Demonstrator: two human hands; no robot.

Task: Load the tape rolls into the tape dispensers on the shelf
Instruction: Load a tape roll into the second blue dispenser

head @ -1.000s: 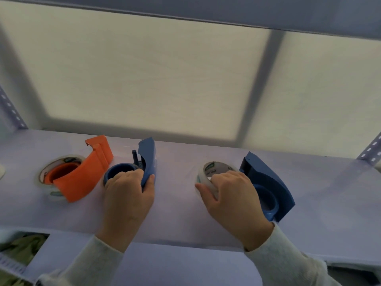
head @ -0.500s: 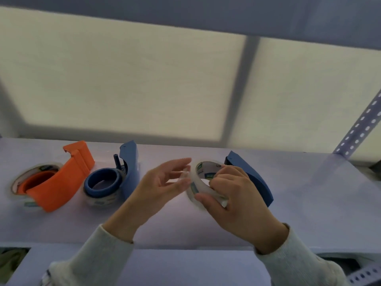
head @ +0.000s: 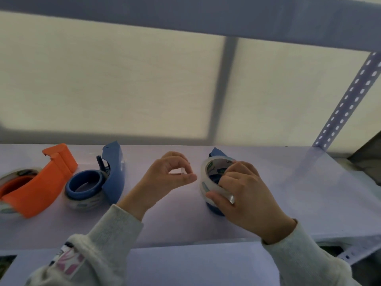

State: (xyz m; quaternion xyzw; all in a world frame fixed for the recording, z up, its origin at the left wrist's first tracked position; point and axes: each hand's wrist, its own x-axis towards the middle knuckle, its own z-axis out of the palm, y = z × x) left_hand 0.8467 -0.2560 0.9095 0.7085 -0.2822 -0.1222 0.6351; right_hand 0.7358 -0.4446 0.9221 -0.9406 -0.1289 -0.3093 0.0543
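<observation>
My right hand (head: 247, 195) grips a clear tape roll (head: 209, 172), tilted on edge against the right blue dispenser (head: 215, 152); the roll and hand hide most of that dispenser. My left hand (head: 167, 178) hovers just left of the roll, thumb and forefinger pinching a small clear strip (head: 182, 171) that looks like the tape's loose end. A second blue dispenser (head: 115, 174) lies on the shelf with a roll (head: 86, 201) on its hub. At the far left lies an orange dispenser (head: 47, 188) with a roll (head: 18, 174) in it.
All of it rests on a pale shelf board (head: 309, 193) backed by a translucent panel. A perforated metal upright (head: 346, 100) rises at the right rear corner. An upper shelf beam (head: 206, 17) crosses overhead. The shelf's front edge runs just under my wrists.
My right hand has carried the clear roll right and down onto the right blue dispenser. My left hand's fingers have closed into a pinch, a short gap left of the roll.
</observation>
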